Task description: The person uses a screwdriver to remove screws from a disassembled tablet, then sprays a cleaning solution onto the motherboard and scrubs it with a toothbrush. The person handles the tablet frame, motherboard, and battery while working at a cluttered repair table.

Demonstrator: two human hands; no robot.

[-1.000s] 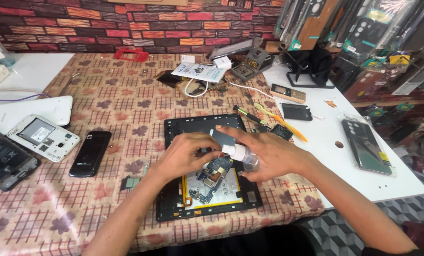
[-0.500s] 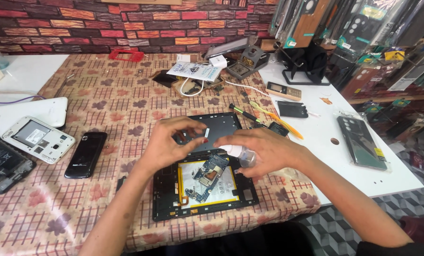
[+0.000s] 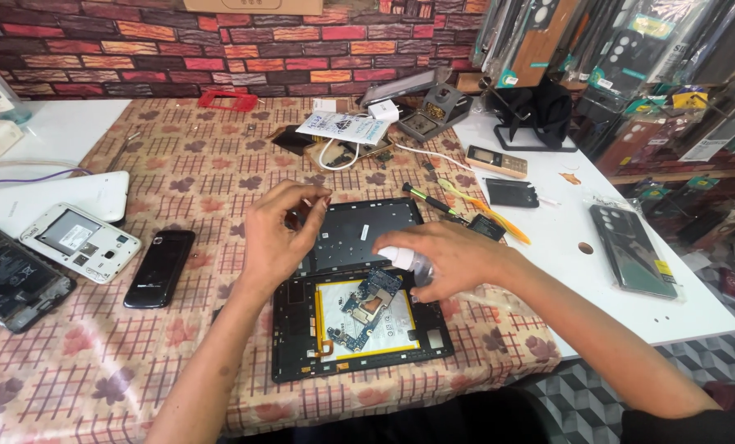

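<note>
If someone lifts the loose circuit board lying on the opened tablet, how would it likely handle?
The circuit board looks thin and flat, so probably light and fairly stiff. Its exposed parts suggest fragility. It rests loosely, skewed on the opened tablet, so a push would likely slide it.

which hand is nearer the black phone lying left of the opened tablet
Left. The left hand hovers just right of the black phone; the right hand is across the opened tablet.
</note>
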